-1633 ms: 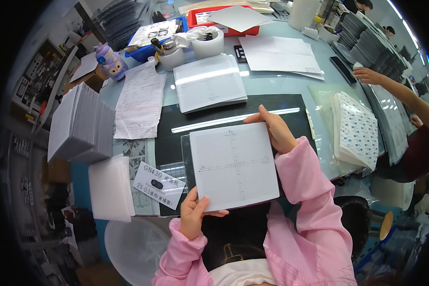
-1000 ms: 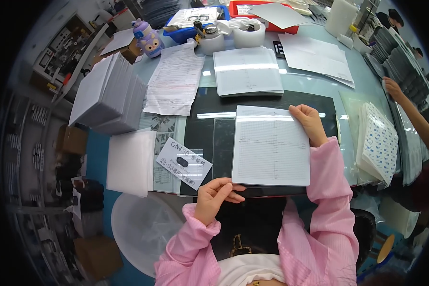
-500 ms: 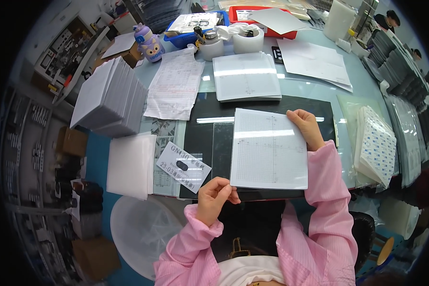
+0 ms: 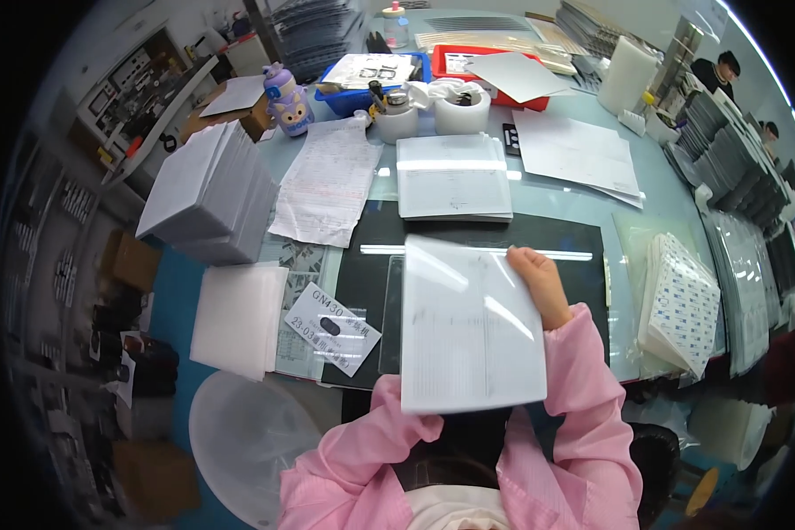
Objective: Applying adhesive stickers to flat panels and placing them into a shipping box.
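Note:
A glossy white sheet (image 4: pixel 473 331) with a printed grid is raised and tilted above the front edge of the table, light glaring off its surface. My right hand (image 4: pixel 539 281) grips its upper right edge, thumb on the front face and the other fingers behind. My left hand is hidden behind the sheet's lower left part; only the pink sleeve shows, so its fingers cannot be made out. Beneath the sheet lies a black mat (image 4: pixel 574 231). A stack of similar grid-printed sheets (image 4: pixel 455 181) rests beyond the mat.
To the left stand a tall stack of white sheets (image 4: pixel 190 181), a translucent white pile (image 4: pixel 236 318) and a printed card (image 4: pixel 334 340). A wrinkled paper (image 4: pixel 327 181), a blue basket (image 4: pixel 344 103) and a red tray (image 4: pixel 534 102) sit farther back. Bagged, blue-marked sheets (image 4: pixel 680 300) lie right.
The grid sheet has come toward me and tilted up, with my right hand still gripping it. My left hand, visible before at its lower left corner, is now behind it. The view has shifted slightly.

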The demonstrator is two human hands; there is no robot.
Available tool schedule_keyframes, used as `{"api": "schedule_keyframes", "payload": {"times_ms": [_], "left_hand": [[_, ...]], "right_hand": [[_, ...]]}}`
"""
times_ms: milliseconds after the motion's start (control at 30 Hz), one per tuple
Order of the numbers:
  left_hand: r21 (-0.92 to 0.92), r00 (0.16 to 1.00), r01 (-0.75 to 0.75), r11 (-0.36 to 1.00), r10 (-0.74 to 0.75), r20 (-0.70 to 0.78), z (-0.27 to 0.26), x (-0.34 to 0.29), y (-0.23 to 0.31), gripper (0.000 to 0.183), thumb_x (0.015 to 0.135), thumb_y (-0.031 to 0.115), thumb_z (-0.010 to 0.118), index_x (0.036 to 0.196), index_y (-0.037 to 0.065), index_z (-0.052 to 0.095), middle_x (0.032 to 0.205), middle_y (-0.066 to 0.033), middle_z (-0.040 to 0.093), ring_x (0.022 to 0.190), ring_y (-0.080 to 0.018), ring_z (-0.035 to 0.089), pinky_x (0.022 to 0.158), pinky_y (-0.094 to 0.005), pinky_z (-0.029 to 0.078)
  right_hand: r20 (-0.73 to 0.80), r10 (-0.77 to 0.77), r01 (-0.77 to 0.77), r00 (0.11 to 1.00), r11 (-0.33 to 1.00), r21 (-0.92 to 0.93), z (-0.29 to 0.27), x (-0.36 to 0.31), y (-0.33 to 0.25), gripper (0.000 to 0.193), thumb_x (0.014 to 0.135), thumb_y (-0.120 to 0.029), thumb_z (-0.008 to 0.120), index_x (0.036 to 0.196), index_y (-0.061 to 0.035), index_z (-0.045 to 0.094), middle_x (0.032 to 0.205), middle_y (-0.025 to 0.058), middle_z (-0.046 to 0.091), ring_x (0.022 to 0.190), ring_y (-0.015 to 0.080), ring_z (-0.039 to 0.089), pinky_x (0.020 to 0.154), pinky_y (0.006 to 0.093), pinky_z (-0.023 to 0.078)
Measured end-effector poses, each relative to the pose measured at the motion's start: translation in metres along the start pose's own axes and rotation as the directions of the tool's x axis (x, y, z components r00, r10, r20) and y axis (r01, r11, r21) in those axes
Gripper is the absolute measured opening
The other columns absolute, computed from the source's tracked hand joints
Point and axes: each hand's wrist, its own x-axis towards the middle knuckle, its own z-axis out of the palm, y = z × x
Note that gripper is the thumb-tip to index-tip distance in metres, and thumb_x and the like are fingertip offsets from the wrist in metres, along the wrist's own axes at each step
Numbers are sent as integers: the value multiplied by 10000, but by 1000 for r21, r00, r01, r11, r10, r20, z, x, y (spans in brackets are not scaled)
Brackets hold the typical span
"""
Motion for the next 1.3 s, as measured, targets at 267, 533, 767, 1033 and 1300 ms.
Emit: {"api": "schedule_keyframes", "payload": {"times_ms": [267, 533, 767, 1033, 1300], "left_hand": [[351, 969, -240, 905, 243, 36, 27, 18, 8, 764, 998, 641, 304, 1223, -52, 535, 940, -205, 668, 719, -296, 662, 659, -449, 576], [340, 923, -346, 874, 382, -41, 49, 17, 27, 371, 1070, 329, 411, 1016, -10, 554, 799, -114, 652, 652, -167, 632, 623, -275, 534], [841, 699, -498, 212, 672, 245, 94, 28, 67, 132, 978, 80, 550, 877, 3, 587, 712, -108, 681, 594, -178, 657, 536, -298, 489], [749, 629, -655, 98, 619, 469, 86, 39, 55, 97, 941, 36, 550, 845, 34, 536, 691, -117, 626, 550, -259, 608, 529, -336, 480], [852, 729, -518, 68, 555, 400, 70, 35, 61, 121, 934, 28, 556, 812, 27, 556, 657, -146, 594, 547, -334, 587, 515, -404, 441]], "right_hand": [[-58, 10, -9, 998, 1000, 11, -13, 11, 2, 303, 980, -327, 634, 833, -62, 633, 694, -1, 617, 554, 50, 532, 521, 201, 422], [16, 45, -43, 999, 992, -120, -6, 8, 6, 282, 990, -308, 610, 927, -35, 643, 791, 10, 608, 677, 59, 550, 582, 216, 437], [739, -344, 723, 580, 635, -272, 71, -104, -114, 741, 944, -569, 544, 1342, 55, 526, 1334, 187, 581, 1198, 271, 592, 1011, 381, 442], [490, -503, 693, 712, 613, -378, 97, -74, -107, 209, 988, -163, 558, 902, 14, 629, 750, 114, 601, 655, 229, 577, 601, 316, 459], [739, -568, 632, 363, -433, -643, 137, -54, -93, 341, 880, -357, 677, 633, -131, 610, 576, 36, 619, 479, 192, 618, 403, 320, 427]]}}
